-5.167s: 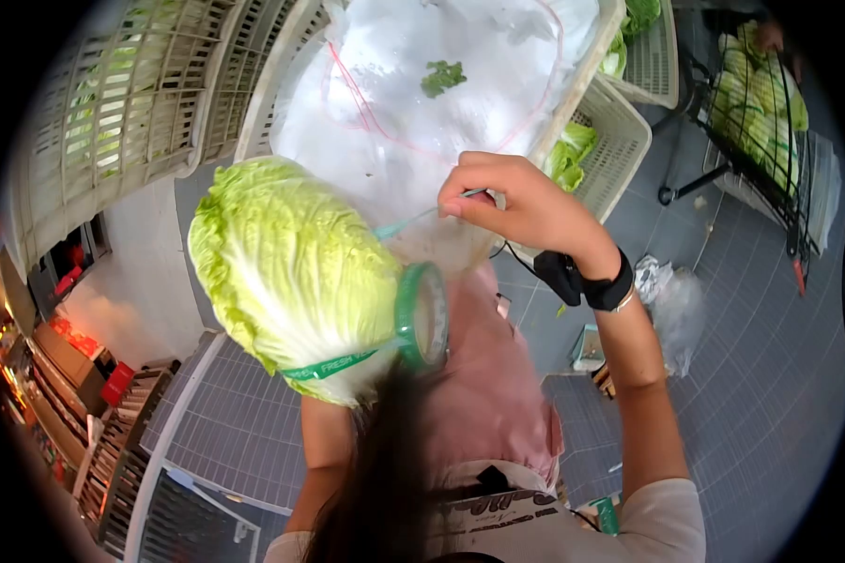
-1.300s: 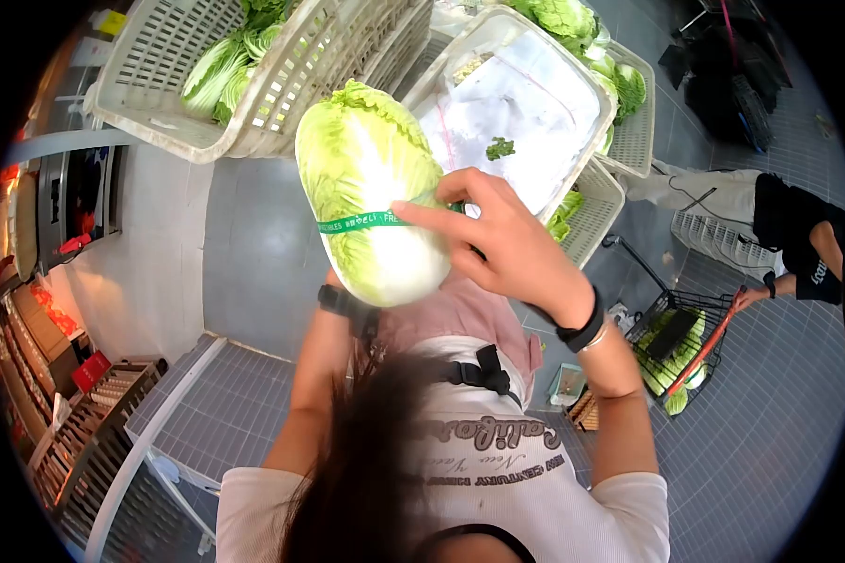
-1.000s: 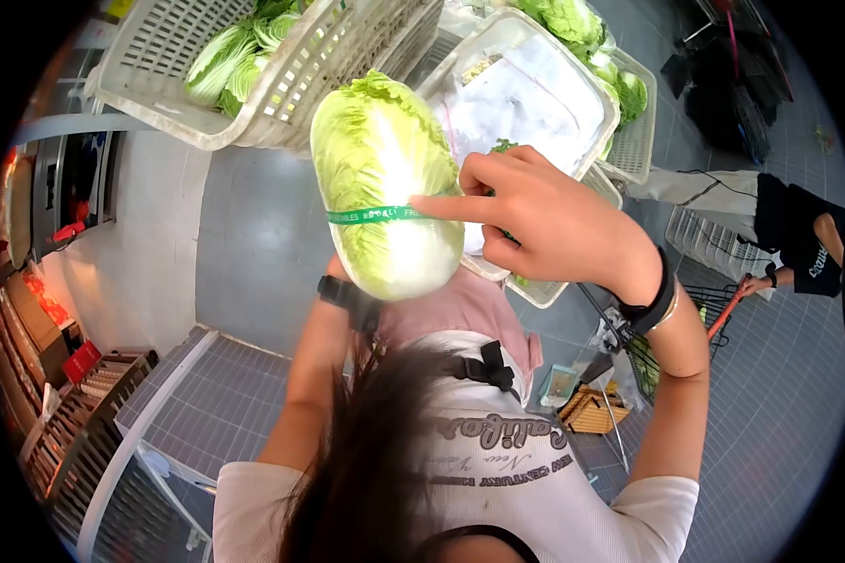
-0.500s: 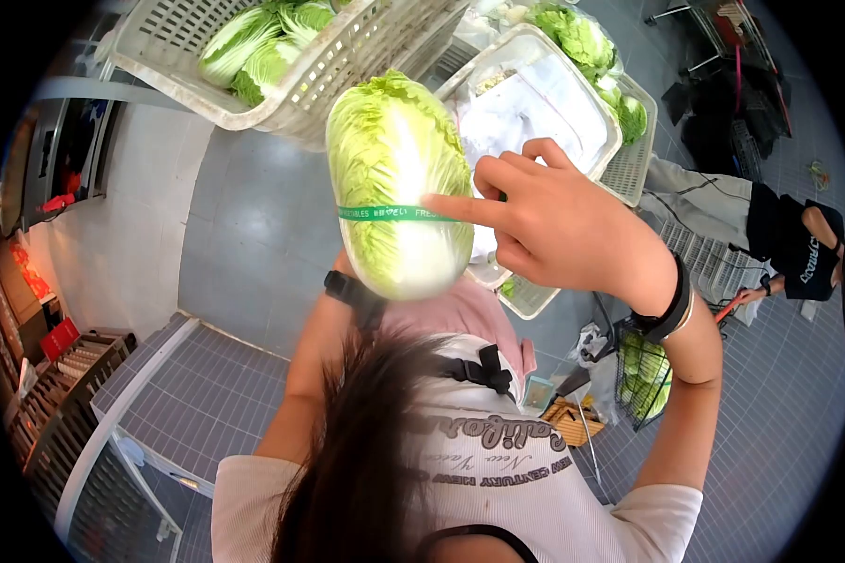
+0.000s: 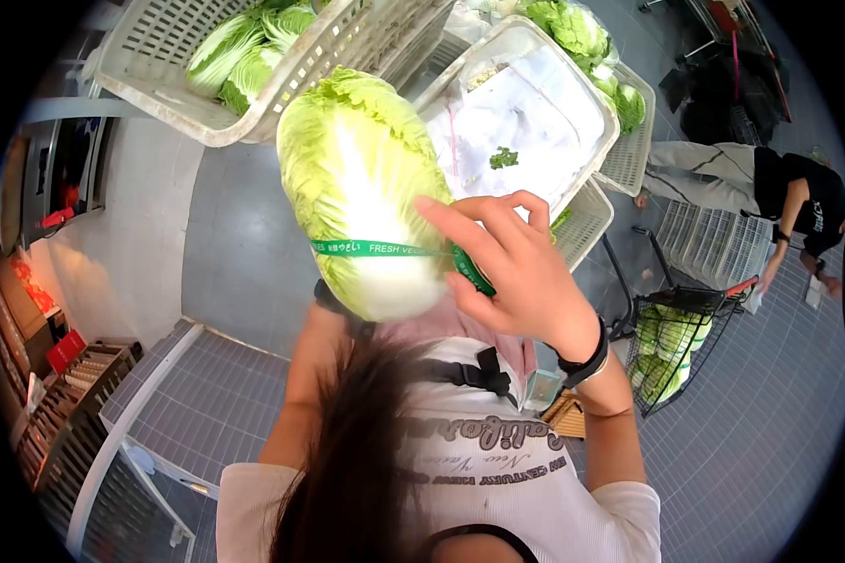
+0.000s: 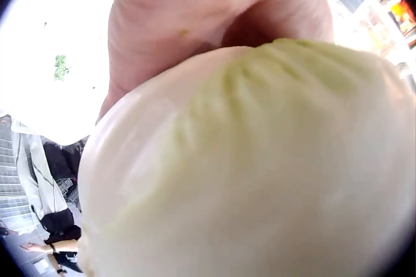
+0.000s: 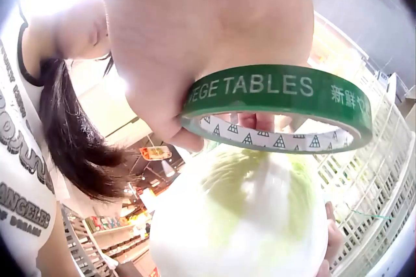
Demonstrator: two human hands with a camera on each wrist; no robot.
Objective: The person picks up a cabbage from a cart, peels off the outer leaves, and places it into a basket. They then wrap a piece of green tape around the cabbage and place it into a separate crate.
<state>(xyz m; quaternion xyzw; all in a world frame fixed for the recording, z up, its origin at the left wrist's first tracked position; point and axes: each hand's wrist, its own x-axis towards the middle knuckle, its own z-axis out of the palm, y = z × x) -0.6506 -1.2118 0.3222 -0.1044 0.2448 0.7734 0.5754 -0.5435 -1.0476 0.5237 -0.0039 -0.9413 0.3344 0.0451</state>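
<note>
A large napa cabbage (image 5: 366,178) is held up in front of the body, its leafy top pointing away. My left hand (image 6: 214,11) grips it from underneath; in the head view that hand is hidden behind the cabbage, and some of its fingers (image 7: 334,241) show at the side in the right wrist view. A green printed tape band (image 5: 376,248) runs across the lower part of the cabbage toward a tape roll (image 7: 279,88). My right hand (image 5: 516,267) grips the roll beside the cabbage, index finger stretched over the leaves above the band.
A white crate (image 5: 235,131) with napa cabbages stands at upper left. Ahead is a crate lined with white plastic (image 5: 545,103), a green leaf scrap (image 5: 503,158) on it. To the right, a person (image 5: 798,197) bends near a cart (image 5: 671,352) of wrapped cabbages.
Five seconds ago my right hand pulled a tape strip; now tape crosses the cabbage. In the last half second the cabbage shifted left, and the right index finger moved off the band.
</note>
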